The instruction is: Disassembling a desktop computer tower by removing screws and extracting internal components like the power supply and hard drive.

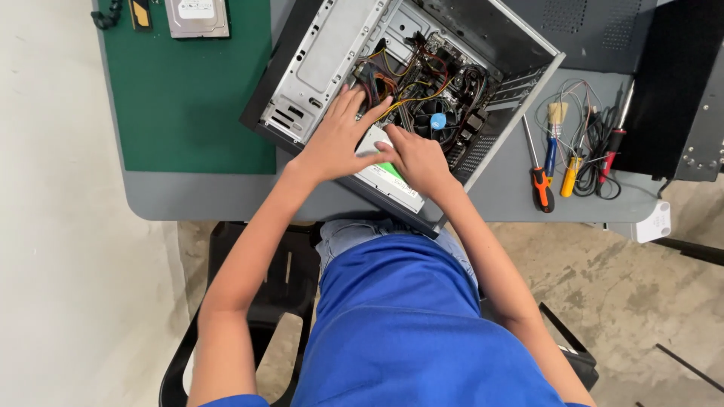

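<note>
An open desktop computer case [324, 56] lies on its side on the grey table [188, 197], with coloured cables [411, 87] and a fan with a blue centre [438, 120] showing inside. My left hand [339, 136] rests flat with fingers spread on the case's near part, fingertips touching the cables. My right hand [417, 157] lies beside it, pressing on a silver drive with a green and white label [388, 179] that sits in the case's front bay. Both hands touch this drive; neither grips it.
A green mat [188, 98] covers the table's left part, with a loose hard drive [197, 16] at its far edge. Screwdrivers [540, 181], a small brush [556, 124] and tangled wires [596, 151] lie to the right. A black side panel [671, 83] sits far right.
</note>
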